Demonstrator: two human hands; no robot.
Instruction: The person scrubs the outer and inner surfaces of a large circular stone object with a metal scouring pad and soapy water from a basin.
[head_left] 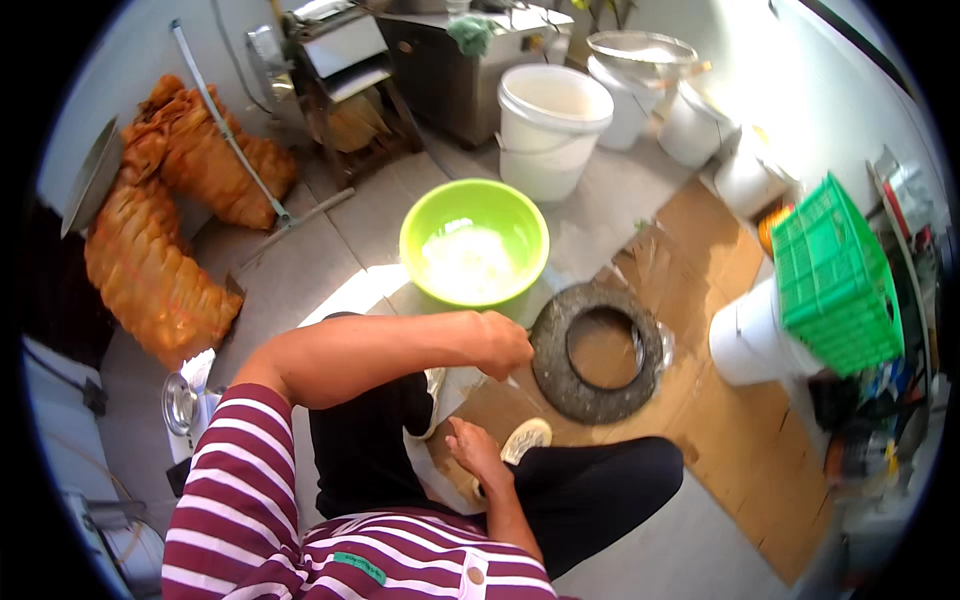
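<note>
My left hand (503, 345) is closed, its arm reaching across my lap. It is between the lime-green basin (412, 255) and a dark tyre-like ring (556, 385). A small pale bit shows under its fingers; what they hold is too small to name. Lower down, between my knees, is my right hand (476, 450), its fingers loosely apart with nothing visible in them. The basin stands on the floor just beyond my left forearm, with a bright white patch inside, washed out by sunlight. Flat on brown cardboard (720, 420) lies the ring, just right of my left hand.
White buckets (545, 165) stand beyond the basin, one topped by a round sieve (642, 52). At the right, a green crate (835, 285) rests against a white bucket (755, 335). Full orange mesh sacks (160, 280) and a long-handled squeegee (235, 140) are at the left.
</note>
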